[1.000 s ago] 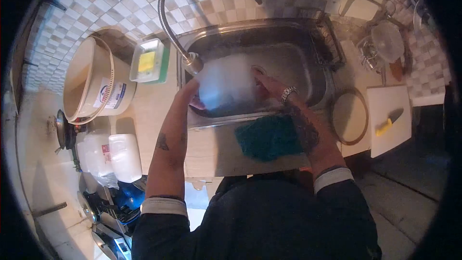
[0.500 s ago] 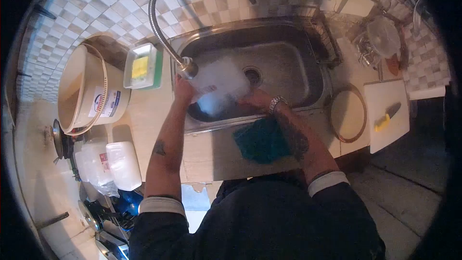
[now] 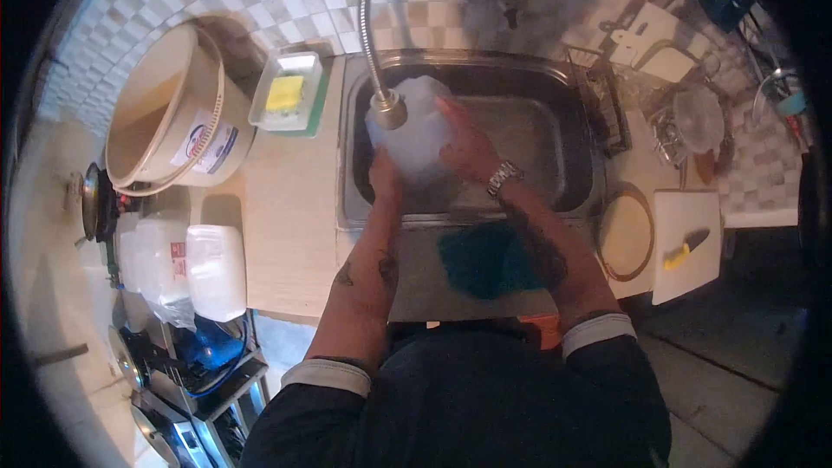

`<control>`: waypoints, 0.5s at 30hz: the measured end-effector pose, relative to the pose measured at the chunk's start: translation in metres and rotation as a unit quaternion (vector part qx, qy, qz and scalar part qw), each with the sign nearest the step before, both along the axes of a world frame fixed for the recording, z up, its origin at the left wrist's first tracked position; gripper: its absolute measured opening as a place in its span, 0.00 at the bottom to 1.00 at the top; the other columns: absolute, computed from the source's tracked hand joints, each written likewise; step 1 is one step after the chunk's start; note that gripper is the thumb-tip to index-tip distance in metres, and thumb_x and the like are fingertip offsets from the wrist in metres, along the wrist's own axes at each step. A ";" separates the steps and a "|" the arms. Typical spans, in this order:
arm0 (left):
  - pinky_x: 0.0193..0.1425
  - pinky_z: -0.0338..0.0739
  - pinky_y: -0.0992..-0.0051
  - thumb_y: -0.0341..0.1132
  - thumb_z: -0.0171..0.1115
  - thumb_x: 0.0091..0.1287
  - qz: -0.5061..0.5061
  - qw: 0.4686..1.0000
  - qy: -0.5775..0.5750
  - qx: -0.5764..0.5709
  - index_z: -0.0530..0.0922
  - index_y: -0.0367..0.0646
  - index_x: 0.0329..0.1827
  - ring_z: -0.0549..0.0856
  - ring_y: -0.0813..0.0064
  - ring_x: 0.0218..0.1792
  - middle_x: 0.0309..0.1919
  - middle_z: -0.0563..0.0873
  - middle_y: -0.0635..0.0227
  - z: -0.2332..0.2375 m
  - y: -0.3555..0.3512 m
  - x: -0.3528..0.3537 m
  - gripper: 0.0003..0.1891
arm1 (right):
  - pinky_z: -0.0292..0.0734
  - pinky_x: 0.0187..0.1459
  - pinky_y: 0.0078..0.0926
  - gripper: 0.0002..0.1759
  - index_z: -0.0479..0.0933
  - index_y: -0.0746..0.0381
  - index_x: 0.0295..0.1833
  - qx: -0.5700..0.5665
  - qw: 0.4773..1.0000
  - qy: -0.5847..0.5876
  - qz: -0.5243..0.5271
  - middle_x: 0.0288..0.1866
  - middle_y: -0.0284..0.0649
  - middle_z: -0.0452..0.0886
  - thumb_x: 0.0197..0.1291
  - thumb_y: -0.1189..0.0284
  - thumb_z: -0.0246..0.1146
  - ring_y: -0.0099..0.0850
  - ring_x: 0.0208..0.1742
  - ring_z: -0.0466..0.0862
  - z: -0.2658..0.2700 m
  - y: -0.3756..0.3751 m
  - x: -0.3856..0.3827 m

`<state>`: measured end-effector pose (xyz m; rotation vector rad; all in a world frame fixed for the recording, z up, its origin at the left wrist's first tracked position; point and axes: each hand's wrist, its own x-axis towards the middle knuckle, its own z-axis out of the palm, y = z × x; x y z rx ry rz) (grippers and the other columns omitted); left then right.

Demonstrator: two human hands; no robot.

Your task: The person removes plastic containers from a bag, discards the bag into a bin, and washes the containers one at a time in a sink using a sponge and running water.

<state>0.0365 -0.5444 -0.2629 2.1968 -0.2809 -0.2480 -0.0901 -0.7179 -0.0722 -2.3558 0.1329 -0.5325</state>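
A translucent whitish plastic piece (image 3: pixel 414 143), either a bag or a thin container, is held in the left part of the steel sink (image 3: pixel 555 182), below the faucet's spray head (image 3: pixel 388 111). My left hand (image 3: pixel 386 175) grips its near left edge. Around its right side, my right hand (image 3: pixel 464 146) has its fingers curled against the plastic, with a metal watch on the wrist. Blur and the spray head hide part of the piece and some fingertips.
Left of the sink stand a large beige bucket (image 3: pixel 230 143) and a tray with a yellow sponge (image 3: pixel 286 94). White plastic containers (image 3: pixel 215 273) sit nearer. A dark green cloth (image 3: pixel 490 260) lies in front. At right are a round board (image 3: pixel 626 238) and a yellow-handled knife (image 3: pixel 686 250) on a white board (image 3: pixel 689 273).
The plastic piece has been turned and tipped up under the spray head. My right hand has moved from its lower edge up along its right side. The camera view has shifted.
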 end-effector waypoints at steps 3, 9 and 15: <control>0.54 0.79 0.56 0.39 0.53 0.69 0.087 0.964 0.222 -0.115 0.80 0.32 0.56 0.84 0.48 0.49 0.46 0.84 0.44 0.004 0.001 0.001 0.20 | 0.55 0.76 0.49 0.39 0.59 0.60 0.77 0.258 0.966 0.023 0.015 0.77 0.51 0.62 0.59 0.66 0.59 0.50 0.77 0.63 -0.002 0.023 -0.005; 0.57 0.78 0.56 0.42 0.47 0.72 -0.021 0.989 0.136 0.050 0.78 0.31 0.56 0.81 0.48 0.56 0.54 0.81 0.41 0.038 0.001 -0.001 0.22 | 0.54 0.74 0.62 0.39 0.61 0.53 0.77 -0.178 0.970 0.166 -0.001 0.84 0.43 0.47 0.61 0.56 0.61 0.50 0.82 0.52 -0.057 0.026 -0.001; 0.58 0.75 0.67 0.42 0.52 0.77 -0.076 0.945 -0.094 -0.304 0.73 0.35 0.64 0.79 0.68 0.51 0.51 0.80 0.61 0.177 0.010 0.017 0.21 | 0.48 0.76 0.59 0.43 0.62 0.45 0.77 -0.184 0.974 0.136 -0.007 0.83 0.46 0.49 0.57 0.46 0.64 0.52 0.82 0.50 -0.048 0.054 -0.012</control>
